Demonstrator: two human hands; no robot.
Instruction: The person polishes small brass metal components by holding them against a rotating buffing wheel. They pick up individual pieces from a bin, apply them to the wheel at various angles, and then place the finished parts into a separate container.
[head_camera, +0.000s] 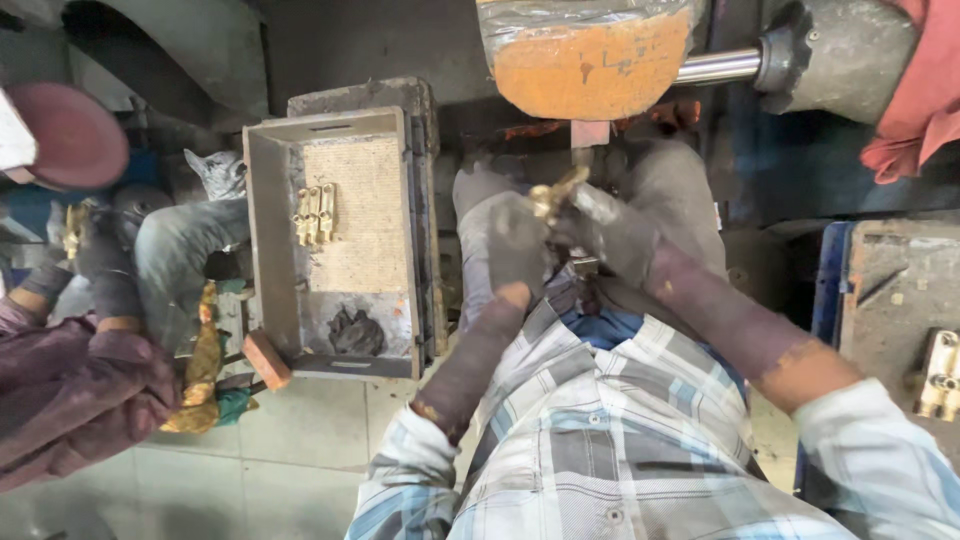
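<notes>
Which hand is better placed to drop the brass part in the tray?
Likely left: the left hand is nearer the tray, which lies to the left. Both it and the right hand grip the brass part.

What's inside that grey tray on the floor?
In the tray lies a woven mat with a few brass pieces on it, and a dark crumpled lump near the front. What lies under the mat is hidden.

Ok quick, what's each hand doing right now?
Left hand: gloved, closed on the small brass part.
Right hand: gloved, also closed on the same brass part, under the orange wheel.
</notes>
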